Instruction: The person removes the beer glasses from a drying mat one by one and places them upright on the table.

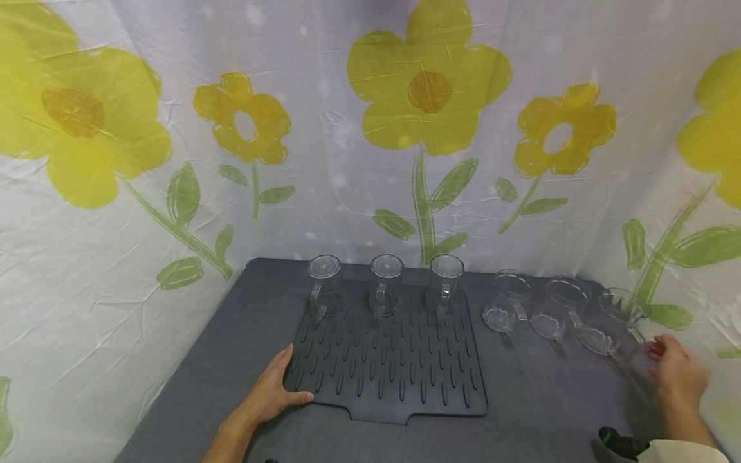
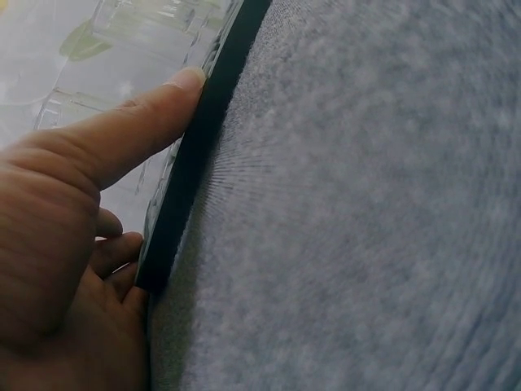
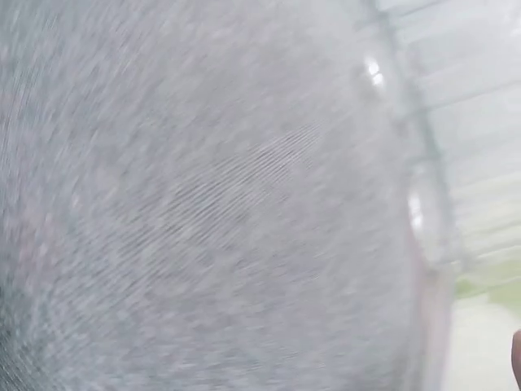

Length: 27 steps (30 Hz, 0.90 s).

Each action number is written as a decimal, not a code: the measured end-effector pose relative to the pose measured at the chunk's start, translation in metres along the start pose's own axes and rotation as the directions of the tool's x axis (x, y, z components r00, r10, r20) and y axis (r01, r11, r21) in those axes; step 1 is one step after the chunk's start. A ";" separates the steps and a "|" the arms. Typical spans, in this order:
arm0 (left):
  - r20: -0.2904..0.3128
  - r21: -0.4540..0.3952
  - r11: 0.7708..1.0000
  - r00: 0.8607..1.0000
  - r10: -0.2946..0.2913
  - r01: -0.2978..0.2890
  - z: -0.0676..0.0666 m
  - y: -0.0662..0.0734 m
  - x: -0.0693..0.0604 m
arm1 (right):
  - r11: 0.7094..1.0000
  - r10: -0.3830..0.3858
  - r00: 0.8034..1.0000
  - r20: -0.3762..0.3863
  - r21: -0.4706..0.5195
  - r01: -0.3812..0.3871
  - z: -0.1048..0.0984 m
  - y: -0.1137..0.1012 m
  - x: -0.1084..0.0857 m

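Note:
My left hand (image 1: 265, 392) rests at the near left corner of a dark ridged drying mat (image 1: 399, 405). Its straight thumb lies against the front edge, and the other fingers stretch along the left side. Three clear glass mugs stand upside down in a row at the mat's far end: a left mug (image 1: 327, 289), a middle mug (image 1: 386, 289) and a right mug (image 1: 446, 286). At the right, my right hand (image 1: 678, 373) hovers close to the handle side of a clear mug (image 1: 602, 341), fingers loosely bent. Whether it touches that mug is unclear; the right wrist view is blurred.
Beside that mug stand two more glass mugs (image 1: 547, 325) (image 1: 499, 318), rims up, on the grey tabletop (image 1: 538, 399). A curtain (image 1: 324, 161) with yellow flowers hangs behind and at both sides. A small dark object (image 1: 621, 444) sits by the right sleeve.

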<state>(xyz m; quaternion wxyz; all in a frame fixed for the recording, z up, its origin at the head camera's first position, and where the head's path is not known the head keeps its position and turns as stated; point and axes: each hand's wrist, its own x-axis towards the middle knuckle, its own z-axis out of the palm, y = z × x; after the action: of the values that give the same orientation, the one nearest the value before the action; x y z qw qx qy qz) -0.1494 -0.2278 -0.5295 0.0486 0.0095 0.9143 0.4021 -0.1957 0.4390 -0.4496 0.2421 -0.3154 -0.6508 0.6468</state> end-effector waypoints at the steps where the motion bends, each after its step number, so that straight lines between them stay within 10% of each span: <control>1: 0.001 -0.001 1.000 1.000 0.000 0.000 0.000 0.000 0.000 | 1.000 -0.008 1.000 -0.013 0.000 0.008 0.000 -0.003 -0.003; 10: -0.003 0.002 1.000 1.000 -0.008 0.008 0.001 0.000 0.000 | 0.986 -0.032 0.998 -0.048 0.159 0.039 0.010 -0.031 -0.028; 27: -0.005 0.003 1.000 1.000 -0.011 0.011 0.001 0.002 0.000 | 0.877 -0.187 0.981 0.054 0.460 0.141 0.035 -0.076 -0.077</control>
<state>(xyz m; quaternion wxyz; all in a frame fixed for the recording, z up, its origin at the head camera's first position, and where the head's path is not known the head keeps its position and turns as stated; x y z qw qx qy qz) -0.1496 -0.2257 -0.5286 0.0487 0.0036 0.9150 0.4004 -0.1753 0.3620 -0.3687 0.3310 -0.1621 -0.5171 0.7725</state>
